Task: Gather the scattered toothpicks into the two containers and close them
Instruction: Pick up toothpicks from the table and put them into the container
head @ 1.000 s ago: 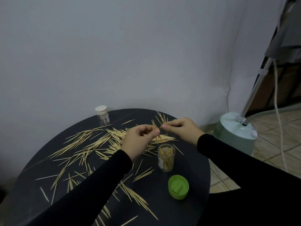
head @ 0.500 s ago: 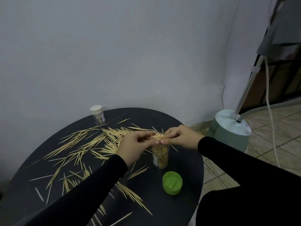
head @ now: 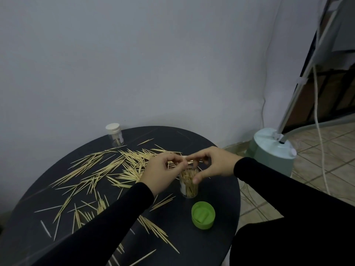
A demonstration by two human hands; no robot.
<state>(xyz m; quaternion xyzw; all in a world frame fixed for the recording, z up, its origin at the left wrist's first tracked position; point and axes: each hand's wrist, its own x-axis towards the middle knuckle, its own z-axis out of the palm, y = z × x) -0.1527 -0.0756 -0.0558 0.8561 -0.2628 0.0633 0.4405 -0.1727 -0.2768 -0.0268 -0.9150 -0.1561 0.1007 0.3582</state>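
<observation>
Round blk table (head: 217, 235), teal base (head: 272, 154)

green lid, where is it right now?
Head view: the green lid lies open side up on the black table, near its right edge, just in front of the open toothpick jar.

Plain grey wall (head: 134, 64); round black table (head: 221, 217); tiled floor (head: 317, 169); pale-green appliance base (head: 272, 152), dim light.

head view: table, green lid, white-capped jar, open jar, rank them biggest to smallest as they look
1. table, by far the largest.
2. open jar, partly hidden by the hands.
3. green lid and white-capped jar look much alike; the jar stands farther from the camera, so I won't rank them.
</observation>
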